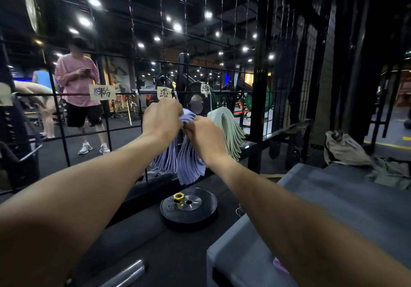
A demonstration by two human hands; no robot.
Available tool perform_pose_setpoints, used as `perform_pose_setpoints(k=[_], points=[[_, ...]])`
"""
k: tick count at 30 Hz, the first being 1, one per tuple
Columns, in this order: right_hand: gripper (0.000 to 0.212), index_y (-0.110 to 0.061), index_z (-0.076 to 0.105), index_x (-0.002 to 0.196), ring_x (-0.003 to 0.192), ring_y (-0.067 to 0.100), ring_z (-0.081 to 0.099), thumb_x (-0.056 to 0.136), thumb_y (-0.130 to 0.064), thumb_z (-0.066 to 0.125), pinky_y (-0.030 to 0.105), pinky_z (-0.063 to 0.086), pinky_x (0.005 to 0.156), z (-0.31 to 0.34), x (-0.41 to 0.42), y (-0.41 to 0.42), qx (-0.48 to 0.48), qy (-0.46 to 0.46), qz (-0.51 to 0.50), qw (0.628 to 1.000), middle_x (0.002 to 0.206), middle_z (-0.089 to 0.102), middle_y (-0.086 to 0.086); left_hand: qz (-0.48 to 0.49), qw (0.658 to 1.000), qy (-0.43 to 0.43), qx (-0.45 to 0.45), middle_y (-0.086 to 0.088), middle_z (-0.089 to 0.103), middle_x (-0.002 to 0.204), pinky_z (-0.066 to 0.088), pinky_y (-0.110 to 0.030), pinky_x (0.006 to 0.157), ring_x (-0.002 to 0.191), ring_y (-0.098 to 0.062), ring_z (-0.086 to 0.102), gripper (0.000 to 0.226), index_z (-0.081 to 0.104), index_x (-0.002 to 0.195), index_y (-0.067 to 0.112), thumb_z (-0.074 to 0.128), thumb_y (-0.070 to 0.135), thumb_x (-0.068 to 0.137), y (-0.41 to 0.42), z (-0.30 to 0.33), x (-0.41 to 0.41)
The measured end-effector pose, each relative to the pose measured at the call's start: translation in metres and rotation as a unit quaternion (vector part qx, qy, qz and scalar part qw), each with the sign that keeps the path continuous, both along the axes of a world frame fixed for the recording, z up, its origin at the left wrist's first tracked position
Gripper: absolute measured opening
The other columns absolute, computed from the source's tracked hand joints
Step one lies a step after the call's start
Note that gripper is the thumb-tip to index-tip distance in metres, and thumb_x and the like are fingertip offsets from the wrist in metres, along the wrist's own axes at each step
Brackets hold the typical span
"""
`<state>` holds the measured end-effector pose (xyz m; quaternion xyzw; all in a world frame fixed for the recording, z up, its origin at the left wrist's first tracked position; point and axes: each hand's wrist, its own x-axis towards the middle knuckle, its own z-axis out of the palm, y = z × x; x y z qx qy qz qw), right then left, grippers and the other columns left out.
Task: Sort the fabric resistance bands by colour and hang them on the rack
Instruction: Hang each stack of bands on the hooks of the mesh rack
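A thick bunch of lilac fabric bands hangs from the black wire grid rack, under a paper label. My left hand grips the top of the bunch from the left. My right hand pinches the bands from the right, beside the left hand. The hook under my hands is hidden. To the right hangs a separate bunch of pale green bands, below another label. A third label sits further left with no bands seen under it.
A black weight plate with a yellow collar lies below the bands. Grey box lids fill the lower right, with a beige bag behind. A person in a pink shirt stands beyond the grid.
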<state>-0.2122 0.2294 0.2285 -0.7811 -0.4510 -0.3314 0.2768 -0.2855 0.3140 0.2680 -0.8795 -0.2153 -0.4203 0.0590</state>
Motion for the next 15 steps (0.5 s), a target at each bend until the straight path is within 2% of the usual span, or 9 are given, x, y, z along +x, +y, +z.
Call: perform_pose_setpoints(k=[3,7,11,13,15], points=[[0.028,-0.008,0.069,0.091,0.085,0.027,0.056,0.095,-0.023,0.045,0.030,0.029,0.058,-0.002,-0.004,0.009,0.055,0.039,-0.028,0.997,0.092,0.060,0.007,0.014,1.000,0.004,0.012,-0.006,0.068,0.083,0.040,-0.030,0.062,0.076,-0.029,0.063,0.001,0.069,0.079,0.011,0.069,0.011,0.078,-0.004,0.005,-0.001],[0.026,-0.013,0.072,0.085,0.072,0.023,0.046,0.095,-0.021,0.049,0.030,0.031,0.058,-0.003,-0.009,0.004,0.098,0.079,-0.031,0.992,0.087,0.053,0.006,0.033,0.999,0.017,0.025,0.001,0.057,0.073,0.037,-0.029,0.059,0.064,-0.022,0.049,0.023,0.054,0.071,0.027,0.069,0.011,0.078,-0.009,0.010,0.002],[0.022,-0.009,0.070,0.085,0.072,0.027,0.052,0.092,-0.016,0.051,0.030,0.032,0.057,0.001,-0.009,0.008,0.100,0.105,-0.033,0.989,0.090,0.054,0.009,0.053,0.997,0.026,0.041,0.000,0.061,0.073,0.036,-0.027,0.056,0.062,-0.023,0.050,0.023,0.059,0.069,0.026,0.070,0.007,0.075,-0.010,0.014,0.006],[0.023,-0.012,0.071,0.074,0.066,0.023,0.048,0.089,-0.014,0.054,0.028,0.033,0.054,0.003,-0.009,0.008,0.110,0.122,-0.029,0.986,0.081,0.054,0.005,0.068,0.996,0.031,0.053,0.000,0.060,0.072,0.035,-0.027,0.056,0.062,-0.023,0.050,0.015,0.066,0.074,0.022,0.069,0.008,0.076,-0.012,0.016,0.007],[0.037,-0.017,0.061,0.052,0.056,0.020,0.041,0.088,-0.013,0.054,0.026,0.028,0.048,0.006,-0.006,0.007,0.117,0.166,-0.014,0.979,0.061,0.048,-0.001,0.083,0.993,0.040,0.067,0.000,0.062,0.076,0.034,-0.028,0.056,0.065,-0.024,0.052,0.011,0.069,0.082,0.021,0.069,0.011,0.078,-0.015,0.017,0.007]])
